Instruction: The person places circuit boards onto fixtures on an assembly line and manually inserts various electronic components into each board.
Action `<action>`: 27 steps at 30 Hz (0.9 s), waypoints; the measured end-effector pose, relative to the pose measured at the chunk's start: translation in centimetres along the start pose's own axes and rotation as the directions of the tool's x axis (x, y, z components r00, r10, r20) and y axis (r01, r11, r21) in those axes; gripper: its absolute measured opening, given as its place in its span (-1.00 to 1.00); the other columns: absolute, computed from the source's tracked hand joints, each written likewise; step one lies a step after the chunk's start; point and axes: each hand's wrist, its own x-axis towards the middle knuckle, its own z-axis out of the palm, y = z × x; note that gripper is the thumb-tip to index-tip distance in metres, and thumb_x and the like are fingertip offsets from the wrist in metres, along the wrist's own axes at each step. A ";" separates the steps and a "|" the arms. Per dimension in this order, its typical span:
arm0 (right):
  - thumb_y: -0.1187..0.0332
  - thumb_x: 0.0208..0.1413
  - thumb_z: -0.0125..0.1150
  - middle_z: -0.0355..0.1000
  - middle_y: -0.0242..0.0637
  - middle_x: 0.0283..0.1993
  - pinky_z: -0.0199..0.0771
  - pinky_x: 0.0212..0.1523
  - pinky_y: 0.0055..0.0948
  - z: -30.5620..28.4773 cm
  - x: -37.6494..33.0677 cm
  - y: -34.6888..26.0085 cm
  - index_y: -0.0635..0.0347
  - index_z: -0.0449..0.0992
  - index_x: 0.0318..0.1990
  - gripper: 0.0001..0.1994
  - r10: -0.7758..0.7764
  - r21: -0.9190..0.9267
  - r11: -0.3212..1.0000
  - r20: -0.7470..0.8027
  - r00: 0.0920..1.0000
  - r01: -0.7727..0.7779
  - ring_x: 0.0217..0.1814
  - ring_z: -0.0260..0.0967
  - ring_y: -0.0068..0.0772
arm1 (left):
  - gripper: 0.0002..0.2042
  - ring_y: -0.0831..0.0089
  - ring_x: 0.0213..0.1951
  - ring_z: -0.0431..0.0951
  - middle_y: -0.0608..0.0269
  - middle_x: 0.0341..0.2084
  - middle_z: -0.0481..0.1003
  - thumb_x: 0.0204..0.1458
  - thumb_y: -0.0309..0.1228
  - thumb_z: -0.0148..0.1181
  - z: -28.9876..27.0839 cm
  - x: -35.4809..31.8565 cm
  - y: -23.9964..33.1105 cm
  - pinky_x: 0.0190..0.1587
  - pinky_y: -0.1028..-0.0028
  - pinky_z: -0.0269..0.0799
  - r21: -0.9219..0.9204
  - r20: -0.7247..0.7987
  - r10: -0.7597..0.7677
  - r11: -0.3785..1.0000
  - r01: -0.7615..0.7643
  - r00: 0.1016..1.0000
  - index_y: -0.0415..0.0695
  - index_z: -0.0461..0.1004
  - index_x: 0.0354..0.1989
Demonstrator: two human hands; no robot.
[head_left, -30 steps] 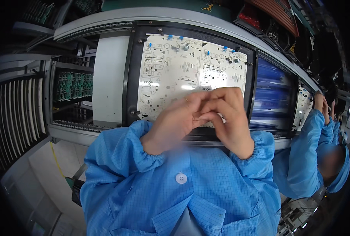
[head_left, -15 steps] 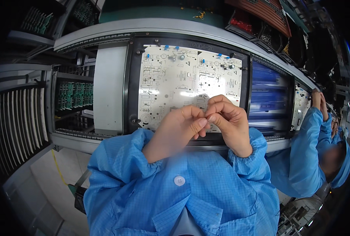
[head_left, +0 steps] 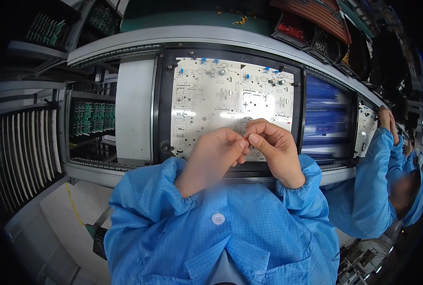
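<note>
Pinching a tiny red component (head_left: 247, 139) between closed fingertips, the bare left hand (head_left: 210, 156) and right hand (head_left: 280, 153) meet over the rectangular white circuit board (head_left: 211, 102) toward its near edge, probably because so small a piece needs steadying by both.

The one view is a wide fisheye from the wearer's head, looking steeply down, with the chest (head_left: 259, 223) filling the lower middle. The left hand (head_left: 215, 153) and right hand (head_left: 279, 151) lie close to the lens around the centre, overlapping the board (head_left: 211, 104). The far rail (head_left: 192, 34) bows upward, the rack (head_left: 26, 159) curves at left, and a co-worker (head_left: 363, 204) appears farther off at right.
</note>
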 end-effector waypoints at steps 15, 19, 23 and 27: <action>0.51 0.20 0.13 0.43 -0.40 -0.31 0.40 -0.20 -0.63 1.3 -0.6 0.2 0.31 0.45 -0.25 -0.95 0.027 -0.215 0.976 -0.061 0.998 -0.040 -0.26 0.38 -0.64 | -0.87 0.72 -0.43 0.44 0.32 -0.41 0.52 0.20 -0.47 0.09 -0.4 -1.0 -1.1 -0.35 0.70 0.35 0.260 -0.038 0.030 0.965 -0.019 0.999 -0.27 0.46 -0.17; 0.60 0.07 0.18 0.42 -0.29 -0.28 0.37 -0.17 -0.51 0.3 3.0 0.7 0.33 0.46 -0.34 -0.97 -0.417 -0.748 0.600 0.009 0.909 0.283 -0.20 0.35 -0.44 | -0.85 0.73 -0.50 0.38 0.32 -0.45 0.49 0.22 -0.46 0.05 -0.5 -1.2 -0.5 -0.41 0.71 0.29 0.127 -0.122 0.049 0.991 -0.033 0.991 -0.28 0.44 -0.14; 0.62 -0.02 0.23 0.40 -0.20 -0.21 0.37 -0.16 -0.45 -0.4 4.9 2.4 0.32 0.49 -0.38 -0.94 -0.498 -0.849 0.426 0.067 0.864 0.312 -0.10 0.32 -0.23 | -0.84 0.73 -0.55 0.29 0.32 -0.48 0.45 0.25 -0.46 -0.01 -1.2 -1.5 -0.4 -0.48 0.71 0.22 0.045 -0.203 0.108 0.994 -0.101 0.973 -0.28 0.44 -0.14; 0.60 -0.09 0.22 0.38 -0.13 -0.22 0.33 -0.07 -0.32 -0.2 5.2 2.7 0.37 0.49 -0.40 -0.93 -0.503 -0.830 0.460 0.050 0.863 0.316 -0.12 0.28 -0.07 | -0.85 0.79 -0.50 0.32 0.42 -0.48 0.45 0.16 -0.52 0.02 -1.6 -1.9 -0.1 -0.43 0.74 0.24 -0.072 -0.226 0.078 0.993 -0.096 0.971 -0.19 0.48 -0.16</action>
